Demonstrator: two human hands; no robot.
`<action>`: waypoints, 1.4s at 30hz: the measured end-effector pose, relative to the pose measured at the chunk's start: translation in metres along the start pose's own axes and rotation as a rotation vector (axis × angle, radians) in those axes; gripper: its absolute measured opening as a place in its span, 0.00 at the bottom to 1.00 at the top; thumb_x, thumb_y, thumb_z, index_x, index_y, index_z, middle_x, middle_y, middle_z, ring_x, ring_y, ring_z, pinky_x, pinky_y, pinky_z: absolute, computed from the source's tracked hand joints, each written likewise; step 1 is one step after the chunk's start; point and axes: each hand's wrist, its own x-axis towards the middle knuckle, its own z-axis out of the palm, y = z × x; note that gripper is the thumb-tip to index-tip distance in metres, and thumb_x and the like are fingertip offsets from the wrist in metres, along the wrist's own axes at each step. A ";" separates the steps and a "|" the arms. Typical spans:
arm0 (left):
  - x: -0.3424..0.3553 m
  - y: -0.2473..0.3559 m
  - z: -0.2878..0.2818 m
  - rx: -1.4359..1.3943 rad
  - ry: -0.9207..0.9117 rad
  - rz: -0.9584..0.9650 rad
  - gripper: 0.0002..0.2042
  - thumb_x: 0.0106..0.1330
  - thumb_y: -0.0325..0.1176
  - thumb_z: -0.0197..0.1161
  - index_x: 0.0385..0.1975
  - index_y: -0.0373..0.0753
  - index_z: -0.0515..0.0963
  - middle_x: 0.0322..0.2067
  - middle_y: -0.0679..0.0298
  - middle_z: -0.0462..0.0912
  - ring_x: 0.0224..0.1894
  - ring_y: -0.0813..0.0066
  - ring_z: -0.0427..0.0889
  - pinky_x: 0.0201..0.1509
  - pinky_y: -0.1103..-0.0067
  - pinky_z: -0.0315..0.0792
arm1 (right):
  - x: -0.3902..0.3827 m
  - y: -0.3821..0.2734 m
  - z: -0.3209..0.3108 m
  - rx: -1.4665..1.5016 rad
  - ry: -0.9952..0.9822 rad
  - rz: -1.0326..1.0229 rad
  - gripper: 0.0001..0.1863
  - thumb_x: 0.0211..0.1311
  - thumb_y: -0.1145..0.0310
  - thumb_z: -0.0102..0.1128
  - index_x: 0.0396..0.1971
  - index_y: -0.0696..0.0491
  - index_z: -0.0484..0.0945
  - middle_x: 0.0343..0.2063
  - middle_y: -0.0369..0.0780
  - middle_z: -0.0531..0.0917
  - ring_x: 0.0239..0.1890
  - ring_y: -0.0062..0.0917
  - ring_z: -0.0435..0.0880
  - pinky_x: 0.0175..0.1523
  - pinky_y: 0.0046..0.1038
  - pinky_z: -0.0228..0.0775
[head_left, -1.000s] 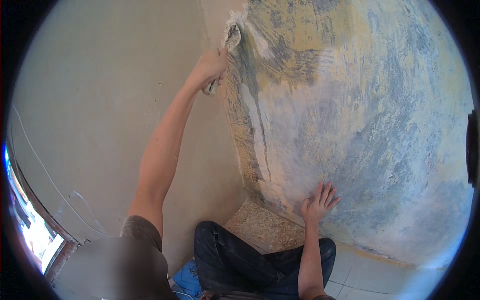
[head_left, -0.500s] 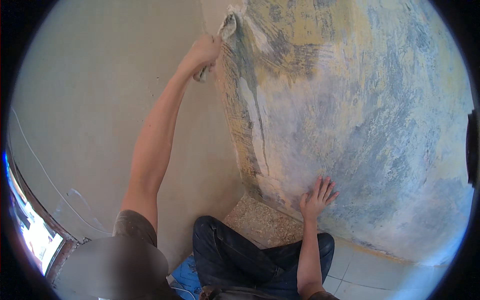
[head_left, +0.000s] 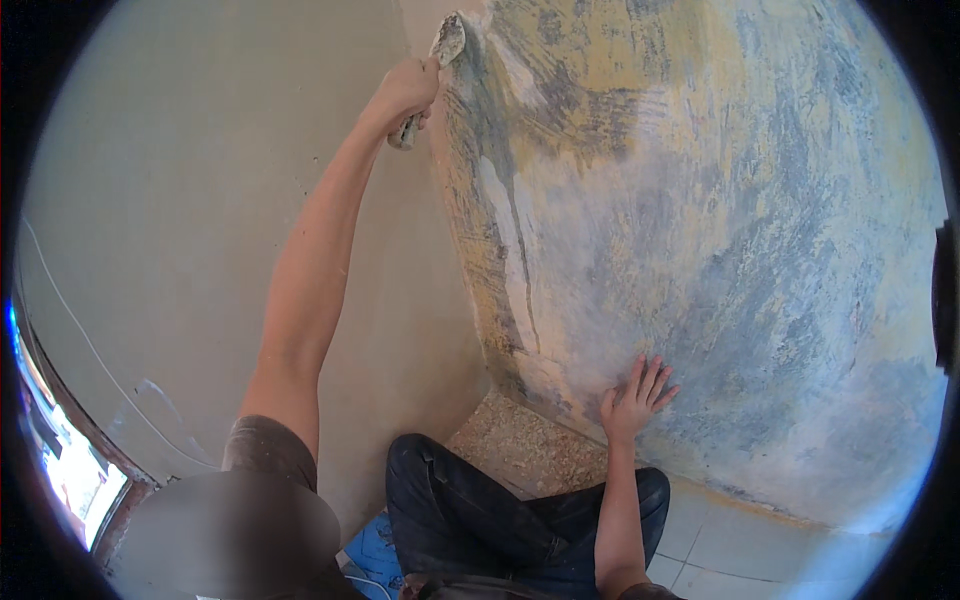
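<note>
Curving down the smooth wall (head_left: 200, 200) toward its lower edge at the far left, a thin white cable (head_left: 97, 348) ends near a bright opening (head_left: 75, 480) with a brown frame. To the right of these, a brown sleeve (head_left: 268, 445) leads into a bare left arm (head_left: 312, 275) stretched upward. The left hand (head_left: 408, 88) is clamped around the handle of a scraper (head_left: 449, 38), high up by the corner where the smooth wall meets the rough wall (head_left: 720, 250). Its broad, mottled blade tilts up and to the right, and the handle's end juts out below the fist; whether the blade touches the surface I cannot tell. Low down, a blue item (head_left: 375, 550) lies beside crossed legs in dark trousers (head_left: 470, 510). Beyond them, pale crumbs (head_left: 530, 445) cover the corner of the floor (head_left: 735, 545). Further right, the right hand (head_left: 630, 410), fingers spread apart, rests against the rough wall near its bottom edge, above grey tiles. A dark object (head_left: 945, 297), partly cut off, stands at the far right.
</note>
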 end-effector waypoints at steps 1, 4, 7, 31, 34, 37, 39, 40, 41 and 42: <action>-0.005 0.001 0.003 -0.002 0.000 0.001 0.24 0.76 0.45 0.43 0.53 0.28 0.73 0.22 0.64 0.69 0.17 0.74 0.71 0.19 0.73 0.70 | 0.000 0.001 0.000 -0.002 0.001 0.000 0.41 0.53 0.67 0.53 0.73 0.52 0.61 0.75 0.46 0.55 0.78 0.46 0.44 0.76 0.60 0.24; -0.019 -0.002 0.014 0.012 0.011 0.020 0.23 0.77 0.46 0.43 0.42 0.28 0.73 0.20 0.65 0.69 0.15 0.74 0.71 0.19 0.72 0.70 | -0.001 0.005 0.000 -0.015 -0.007 -0.004 0.41 0.53 0.67 0.52 0.72 0.52 0.61 0.75 0.46 0.55 0.78 0.46 0.44 0.76 0.60 0.24; -0.015 -0.005 0.014 0.090 0.024 0.056 0.24 0.77 0.47 0.42 0.32 0.29 0.71 0.17 0.63 0.70 0.14 0.71 0.73 0.20 0.70 0.72 | -0.001 0.005 -0.001 -0.017 -0.006 -0.005 0.41 0.53 0.67 0.53 0.72 0.53 0.61 0.75 0.46 0.55 0.78 0.46 0.43 0.76 0.60 0.24; 0.001 0.003 0.026 0.109 0.137 0.095 0.30 0.76 0.45 0.40 0.30 0.20 0.79 0.24 0.39 0.82 0.37 0.42 0.86 0.51 0.57 0.75 | 0.000 0.004 0.000 -0.005 -0.020 0.022 0.38 0.56 0.67 0.51 0.71 0.53 0.64 0.74 0.47 0.57 0.78 0.46 0.44 0.76 0.62 0.25; 0.003 -0.012 0.038 0.142 0.212 0.127 0.30 0.75 0.47 0.41 0.36 0.20 0.79 0.30 0.37 0.83 0.42 0.39 0.84 0.53 0.57 0.74 | -0.002 0.007 0.003 -0.012 -0.004 -0.006 0.37 0.56 0.67 0.52 0.70 0.53 0.64 0.74 0.47 0.57 0.78 0.46 0.44 0.75 0.63 0.25; 0.012 -0.010 0.036 0.110 0.182 0.171 0.26 0.78 0.46 0.43 0.28 0.25 0.71 0.17 0.55 0.75 0.18 0.65 0.78 0.23 0.65 0.73 | -0.001 0.007 0.004 -0.047 0.008 -0.004 0.37 0.55 0.66 0.52 0.70 0.53 0.65 0.74 0.47 0.57 0.78 0.46 0.44 0.75 0.63 0.26; 0.029 0.007 0.020 0.140 0.173 0.027 0.26 0.73 0.45 0.43 0.39 0.24 0.80 0.32 0.40 0.85 0.42 0.40 0.85 0.53 0.58 0.75 | -0.003 0.005 0.002 -0.013 -0.010 0.001 0.37 0.56 0.66 0.51 0.70 0.53 0.65 0.74 0.47 0.57 0.78 0.45 0.44 0.75 0.63 0.26; 0.043 0.015 0.009 0.136 0.176 0.034 0.26 0.73 0.45 0.43 0.39 0.24 0.80 0.32 0.40 0.85 0.42 0.40 0.85 0.53 0.58 0.75 | -0.005 0.003 0.003 -0.017 -0.003 0.002 0.37 0.56 0.66 0.51 0.70 0.53 0.65 0.74 0.47 0.57 0.78 0.45 0.44 0.75 0.63 0.26; 0.056 0.022 -0.005 0.155 0.185 0.055 0.26 0.73 0.44 0.43 0.37 0.24 0.80 0.30 0.42 0.85 0.39 0.42 0.86 0.51 0.58 0.76 | -0.006 0.003 0.005 -0.031 -0.002 -0.005 0.36 0.56 0.66 0.51 0.70 0.53 0.66 0.74 0.47 0.57 0.78 0.45 0.44 0.75 0.63 0.26; 0.064 0.026 -0.015 0.174 0.195 0.074 0.25 0.73 0.44 0.43 0.36 0.25 0.80 0.27 0.44 0.85 0.35 0.45 0.86 0.49 0.59 0.77 | -0.006 0.004 0.006 -0.043 -0.003 -0.013 0.36 0.56 0.66 0.51 0.70 0.53 0.66 0.74 0.47 0.57 0.78 0.45 0.44 0.75 0.63 0.26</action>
